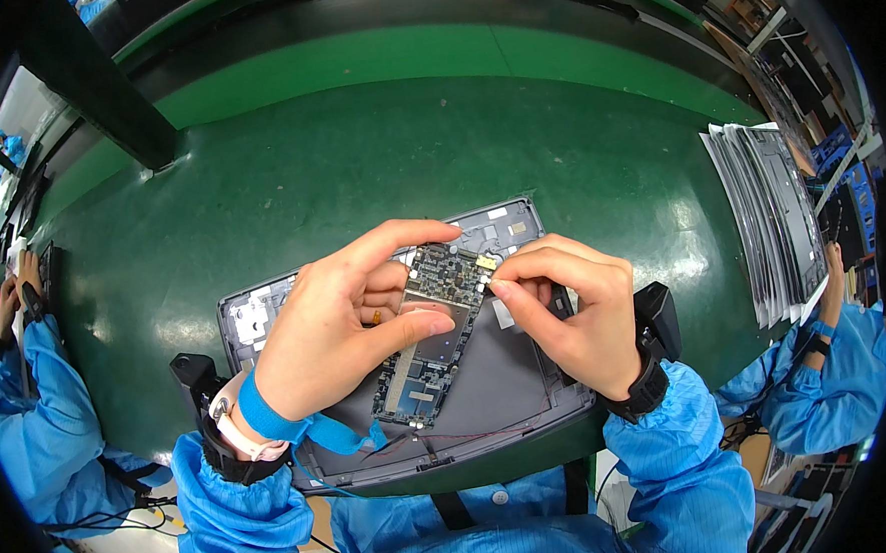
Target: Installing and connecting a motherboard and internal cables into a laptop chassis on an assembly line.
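Note:
My left hand (339, 307) grips a dark, narrow circuit board (432, 352) by its upper part, thumb across its face and fingers behind. The board is tilted above a grey laptop-like casing (488, 379) that lies on the green table. At the board's upper right edge sits a small yellowish connector (485, 263). Beside it, my right hand (570, 305) is closed in a pinch, thumb and index finger meeting at the edge; what they pinch is too small to make out. A thin red wire (491, 432) runs along the casing's near side.
A stack of flat panels with white sheets between them (761, 225) stands at the right of the green table (287, 174). A dark post (103, 94) rises at the far left. Co-workers in blue sleeves sit at left (53, 387) and right (829, 381).

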